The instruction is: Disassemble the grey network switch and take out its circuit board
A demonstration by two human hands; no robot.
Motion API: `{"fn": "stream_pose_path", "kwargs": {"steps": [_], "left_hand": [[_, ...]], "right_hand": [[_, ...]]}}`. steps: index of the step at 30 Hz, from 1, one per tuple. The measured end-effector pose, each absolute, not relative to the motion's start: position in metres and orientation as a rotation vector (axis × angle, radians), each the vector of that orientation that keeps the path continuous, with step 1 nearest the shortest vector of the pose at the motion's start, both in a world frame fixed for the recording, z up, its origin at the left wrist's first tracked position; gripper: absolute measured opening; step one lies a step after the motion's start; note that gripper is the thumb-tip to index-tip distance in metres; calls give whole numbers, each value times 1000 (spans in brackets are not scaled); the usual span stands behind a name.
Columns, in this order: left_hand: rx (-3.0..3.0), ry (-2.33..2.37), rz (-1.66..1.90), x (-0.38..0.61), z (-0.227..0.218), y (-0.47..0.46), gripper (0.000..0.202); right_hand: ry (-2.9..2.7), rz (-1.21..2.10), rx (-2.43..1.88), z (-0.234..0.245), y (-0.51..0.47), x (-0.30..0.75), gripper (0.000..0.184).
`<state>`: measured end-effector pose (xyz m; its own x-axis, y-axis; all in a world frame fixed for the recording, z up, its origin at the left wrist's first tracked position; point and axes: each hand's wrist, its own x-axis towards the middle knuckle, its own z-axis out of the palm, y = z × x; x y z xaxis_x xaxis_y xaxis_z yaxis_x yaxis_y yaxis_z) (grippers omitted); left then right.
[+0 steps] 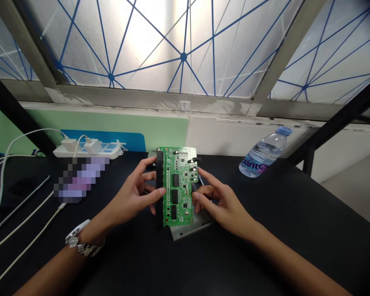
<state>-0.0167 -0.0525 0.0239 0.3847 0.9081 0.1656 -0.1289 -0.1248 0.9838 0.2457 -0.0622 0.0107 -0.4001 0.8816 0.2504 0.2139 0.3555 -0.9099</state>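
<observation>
A green circuit board (179,197) with black chips and a long black strip (159,193) down its left side is held tilted above the table. My left hand (138,189) is closed on that left side, its thumb on the front and its fingers around the black strip. My right hand (218,201) is at the opposite edge, index fingertip touching the board near a black connector. Its thumb and other fingers pinch together by a small dark piece that I cannot make out. Below the board lies a grey metal plate (191,232), partly hidden.
A water bottle (263,154) leans at the back right of the black table (280,230). At the back left are a white power strip (107,151) with plugged-in chargers, white cables (27,220) and a blurred-out item (83,181). A wall and window stand behind.
</observation>
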Motion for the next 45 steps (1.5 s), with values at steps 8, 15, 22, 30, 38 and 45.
{"fn": "stream_pose_path", "kwargs": {"steps": [8,15,22,30,38,45], "left_hand": [[1424,737,1064,-15,20,-53,75],[1425,694,1072,-12,19,-56,74],[1347,670,1078,-4,13,-56,84],[1310,716,1107,3,5,-59,87],[1340,752,1101,2,6,-59,77],[1362,807,1144,2,13,-59,60]], "right_hand": [[-1806,1116,-946,6,-63,245,70],[-1848,1064,-946,0,-62,243,71],[-1801,1080,-1038,2,-64,238,69],[-1743,1135,-1123,9,-67,230,68],[-1706,1131,-1098,6,-66,232,69],[-1610,1186,-999,10,-69,232,75]]}}
